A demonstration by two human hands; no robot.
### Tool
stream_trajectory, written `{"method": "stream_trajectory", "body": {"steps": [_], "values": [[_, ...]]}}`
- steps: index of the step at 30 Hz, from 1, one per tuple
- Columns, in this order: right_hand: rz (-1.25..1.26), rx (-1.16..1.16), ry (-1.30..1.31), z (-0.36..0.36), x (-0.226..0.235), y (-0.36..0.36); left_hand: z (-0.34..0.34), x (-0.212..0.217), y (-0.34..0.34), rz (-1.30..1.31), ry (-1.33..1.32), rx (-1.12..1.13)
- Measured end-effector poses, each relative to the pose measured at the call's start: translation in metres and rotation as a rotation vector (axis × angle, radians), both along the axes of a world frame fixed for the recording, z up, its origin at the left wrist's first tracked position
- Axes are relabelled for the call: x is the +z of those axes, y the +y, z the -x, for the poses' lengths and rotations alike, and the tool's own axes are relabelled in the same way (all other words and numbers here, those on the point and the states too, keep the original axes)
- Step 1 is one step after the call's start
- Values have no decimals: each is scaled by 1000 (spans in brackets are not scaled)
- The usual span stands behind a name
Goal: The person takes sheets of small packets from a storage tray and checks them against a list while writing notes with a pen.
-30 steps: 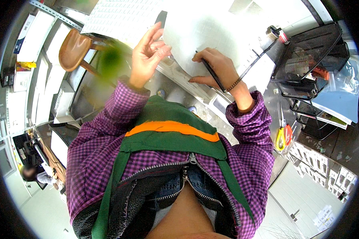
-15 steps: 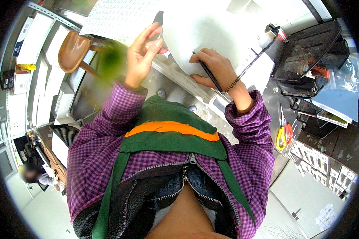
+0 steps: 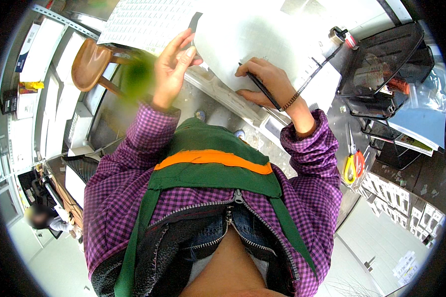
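Note:
My left hand (image 3: 171, 67) is raised at the edge of the white work surface, thumb and fingers brought together on a narrow dark grey strip (image 3: 195, 21) that sticks up past the fingertips. Part of the strip is hidden by the fingers. My right hand (image 3: 268, 81) rests on the bright white surface (image 3: 248, 39), fingers wrapped round a slim black pen-like tool (image 3: 262, 91) pointing up and left. From the tool's rear end a black coiled cord (image 3: 302, 89) runs up to the right. A white sheet with rows of small marks (image 3: 143, 22) lies beyond my left hand.
A black mesh tray rack (image 3: 381, 64) stands at the right, with plastic bags and papers. Yellow- and red-handled scissors (image 3: 352, 166) lie below it. A wooden stool (image 3: 90, 64) and white shelving (image 3: 44, 49) are at the left. Another person (image 3: 57, 220) is at lower left.
My left hand has shifted slightly left with the dark strip, which now tilts more. The right hand and black tool have hardly moved.

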State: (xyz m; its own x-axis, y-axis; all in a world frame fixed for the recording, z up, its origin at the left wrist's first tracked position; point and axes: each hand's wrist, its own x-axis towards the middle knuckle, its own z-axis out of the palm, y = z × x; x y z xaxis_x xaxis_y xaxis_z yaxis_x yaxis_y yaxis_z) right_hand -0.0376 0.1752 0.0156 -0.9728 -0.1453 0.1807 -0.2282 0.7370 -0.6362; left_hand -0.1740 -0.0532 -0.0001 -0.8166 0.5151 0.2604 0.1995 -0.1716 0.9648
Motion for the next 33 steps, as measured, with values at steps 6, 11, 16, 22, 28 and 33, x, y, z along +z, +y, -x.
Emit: {"method": "stream_trajectory", "body": {"steps": [6, 11, 16, 22, 28, 33], "values": [[-5, 12, 32, 0, -3, 2, -1, 0, -1, 13, 0, 19], [-46, -1, 46, -1, -5, 1, -1, -4, -1, 29, -3, 21], [53, -7, 41, 0, -11, 7, -3, -3, -1, 44, -6, 75], [92, -247, 133, 7, -18, 38, 15, -30, -28, 261, 122, 173], [-100, -796, 366, -6, -24, 101, 20, -58, -68, 257, -30, 203], [-62, -896, 272, -11, -39, 114, -2, -32, -65, 449, 538, 355]]}}
